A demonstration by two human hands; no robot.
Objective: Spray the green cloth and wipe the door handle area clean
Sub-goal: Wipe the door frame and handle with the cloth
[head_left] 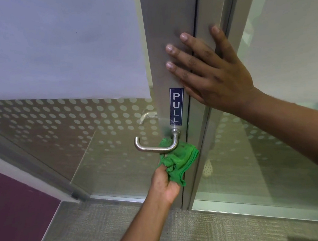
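A silver lever door handle juts from the grey metal door frame, just below a blue PULL sticker. My left hand grips a bunched green cloth and presses it against the frame right under and behind the handle's base. My right hand lies flat with fingers spread on the frame above the sticker, holding nothing. No spray bottle is in view.
A glass door panel with white dots and a white paper sheet are on the left. A second frosted glass panel stands to the right. Grey carpet lies below, with a purple surface at the lower left.
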